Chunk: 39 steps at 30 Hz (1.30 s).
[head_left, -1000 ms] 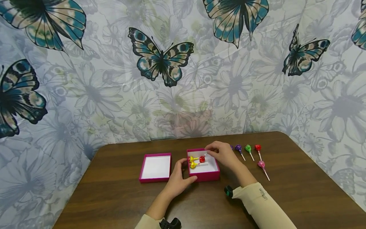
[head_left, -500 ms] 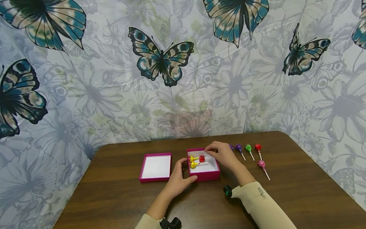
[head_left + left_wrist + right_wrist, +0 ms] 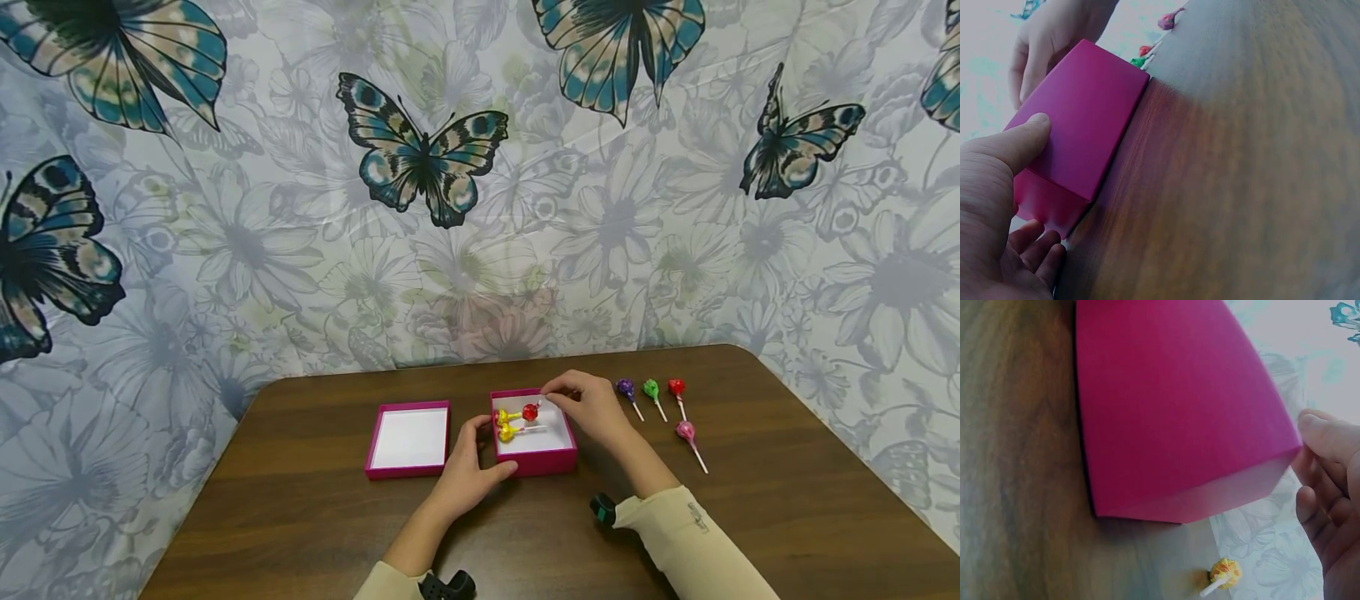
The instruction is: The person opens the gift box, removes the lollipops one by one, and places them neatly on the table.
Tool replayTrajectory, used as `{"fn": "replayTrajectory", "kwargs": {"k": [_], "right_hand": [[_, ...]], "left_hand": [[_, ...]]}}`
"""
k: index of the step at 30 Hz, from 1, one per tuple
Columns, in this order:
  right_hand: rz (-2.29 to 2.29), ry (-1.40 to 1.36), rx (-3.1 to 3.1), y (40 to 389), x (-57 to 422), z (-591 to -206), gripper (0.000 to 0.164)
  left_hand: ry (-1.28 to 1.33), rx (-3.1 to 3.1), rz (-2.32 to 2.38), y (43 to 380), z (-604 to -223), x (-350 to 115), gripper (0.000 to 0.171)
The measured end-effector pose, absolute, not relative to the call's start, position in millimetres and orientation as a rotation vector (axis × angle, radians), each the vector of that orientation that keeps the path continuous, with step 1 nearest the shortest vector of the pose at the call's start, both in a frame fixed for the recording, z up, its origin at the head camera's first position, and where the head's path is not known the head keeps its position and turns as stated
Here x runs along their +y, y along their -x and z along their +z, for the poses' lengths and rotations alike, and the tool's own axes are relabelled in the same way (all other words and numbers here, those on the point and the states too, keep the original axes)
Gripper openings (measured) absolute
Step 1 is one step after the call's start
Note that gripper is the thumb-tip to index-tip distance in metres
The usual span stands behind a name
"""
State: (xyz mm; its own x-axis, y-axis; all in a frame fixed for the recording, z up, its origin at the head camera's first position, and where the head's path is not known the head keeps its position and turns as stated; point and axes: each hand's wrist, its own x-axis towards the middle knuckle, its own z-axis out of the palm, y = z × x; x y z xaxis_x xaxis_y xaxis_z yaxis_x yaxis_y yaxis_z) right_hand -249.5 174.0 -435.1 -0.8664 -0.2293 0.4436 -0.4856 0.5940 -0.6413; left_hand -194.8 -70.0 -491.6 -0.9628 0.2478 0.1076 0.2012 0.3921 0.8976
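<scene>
An open pink box (image 3: 536, 463) with a white inside stands mid-table. My left hand (image 3: 467, 477) grips its left side, the thumb on the front wall and the fingers around the side, as the left wrist view shows too. Two yellow lollipops (image 3: 507, 432) lie inside on the left. A red lollipop (image 3: 530, 412) is beside them, its stick pointing up to the fingertips of my right hand (image 3: 588, 406), which pinches the stick end over the back right corner. In the right wrist view the box wall (image 3: 1179, 412) hides the lollipops inside.
Left of the box lies its pink-rimmed lid (image 3: 408, 437), white side up. To the right lie purple (image 3: 626, 387), green (image 3: 651, 389), red (image 3: 677, 387) and pink (image 3: 686, 430) lollipops. A yellow-orange lollipop (image 3: 1225, 573) shows in the right wrist view. Patterned fabric hangs behind the table.
The red lollipop in the box has shifted slightly toward the back. My right hand has moved slightly right and now covers a second purple lollipop. The left hand stays still.
</scene>
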Motion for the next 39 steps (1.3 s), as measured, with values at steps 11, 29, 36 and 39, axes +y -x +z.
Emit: {"fn": "replayTrajectory", "kwargs": {"k": [11,29,36,39], "right_hand": [[1.184,-0.501,-2.386,231.9,198.6,-426.9,0.011],[1.232,-0.289,-2.239,215.0,236.6,-424.5,0.01],[1.141,-0.219,-2.247,208.8,254.2,-427.8,0.007],[1.14,-0.184,-2.248,205.1,261.5,-431.8,0.006]], "left_hand": [[-0.424,2.597,1.658,193.9,-490.6,-71.7,0.082],[-0.452,2.585,1.669,193.3,-490.6,-70.9,0.081],[-0.456,2.59,1.657,193.6,-490.9,-70.6,0.082],[-0.451,2.588,1.663,193.8,-490.6,-70.7,0.082]]}}
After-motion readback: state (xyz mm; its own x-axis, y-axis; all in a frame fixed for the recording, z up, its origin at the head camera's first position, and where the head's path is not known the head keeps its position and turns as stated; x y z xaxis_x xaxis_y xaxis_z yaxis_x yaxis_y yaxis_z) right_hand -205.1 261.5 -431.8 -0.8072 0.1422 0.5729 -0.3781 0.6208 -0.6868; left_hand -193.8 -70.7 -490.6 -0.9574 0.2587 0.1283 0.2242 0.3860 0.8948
